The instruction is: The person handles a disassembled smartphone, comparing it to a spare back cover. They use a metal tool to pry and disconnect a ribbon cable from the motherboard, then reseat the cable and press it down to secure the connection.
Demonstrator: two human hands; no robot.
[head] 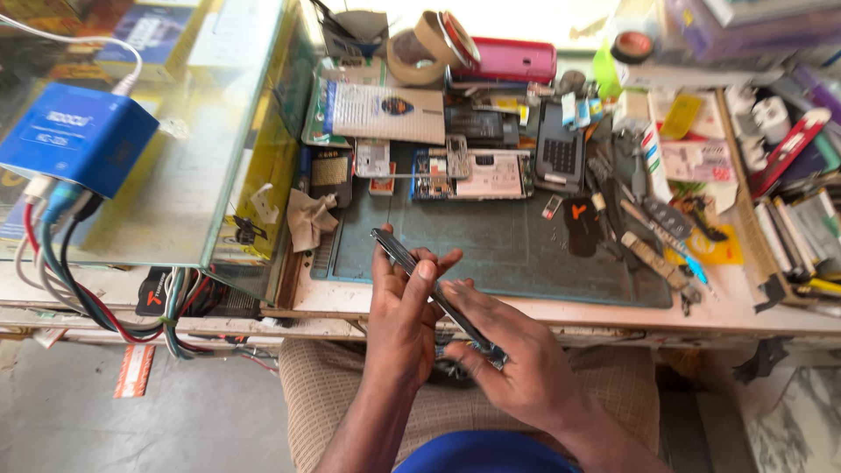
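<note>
A thin dark phone (396, 251) is held edge-on between both my hands, just in front of the workbench edge and above my lap. My left hand (405, 308) grips its upper part, thumb along the side. Around the phone's lower end my right hand (508, 355) closes, fingers curled under it. The dark green work mat (508, 250) lies right behind the hands.
The mat's far edge carries an opened phone with its circuit board (473, 175), a keypad part (561, 158), tweezers and small tools (653, 254). Tape rolls (429, 48) and a red phone (512, 60) sit at the back. A blue box with cables (74, 136) rests on a glass case at left.
</note>
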